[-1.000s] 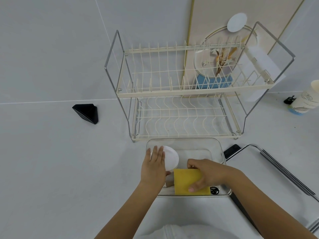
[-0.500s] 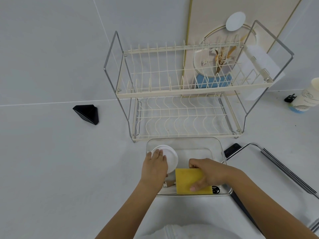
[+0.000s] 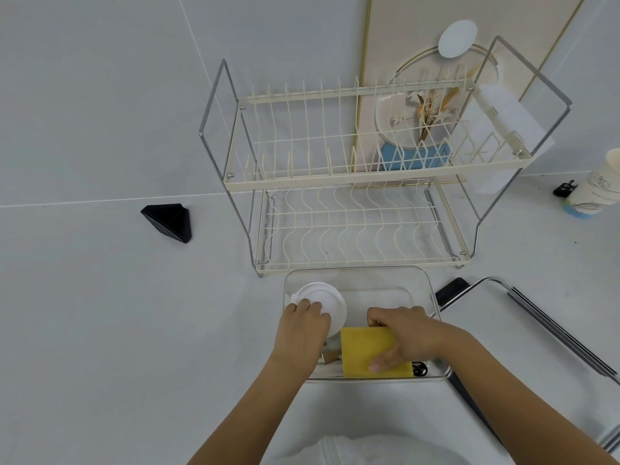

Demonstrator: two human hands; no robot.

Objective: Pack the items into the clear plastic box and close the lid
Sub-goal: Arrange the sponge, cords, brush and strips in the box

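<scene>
Left hand: your left hand (image 3: pixel 303 330) is curled over the near edge of the round white plastic lid-like piece (image 3: pixel 327 305), fingertips on top of it. Looks like a grip, but I can't tell if you're actually pinching it or just resting there.
Right hand: your right hand (image 3: pixel 407 335) is closed on the yellow rectangular sponge (image 3: pixel 364 350), thumb on its top face and fingers wrapped over the far edge.
Sponge: sitting inside the box at the near side, a bit tilted.
White piece: also inside the box, at the left side, just beside the sponge.
Other bits in the box: a small black round thing (image 3: pixel 419 368) peeks out right of the sponge, and something tan and white (image 3: pixel 330 357) shows between your hands. Too hidden to say what either is.
Box: the clear plastic rectangular box (image 3: pixel 369 275) is open on the white table (image 3: pixel 100 313), just in front of the cream two-tier wire dish rack (image 3: pixel 352 182).
Further out: black wedge-shaped object (image 3: pixel 169 221) well off to the left, patterned paper cup (image 3: pixel 600 189) far right, chrome and black frame (image 3: pixel 536 317) near the box's right side.
</scene>
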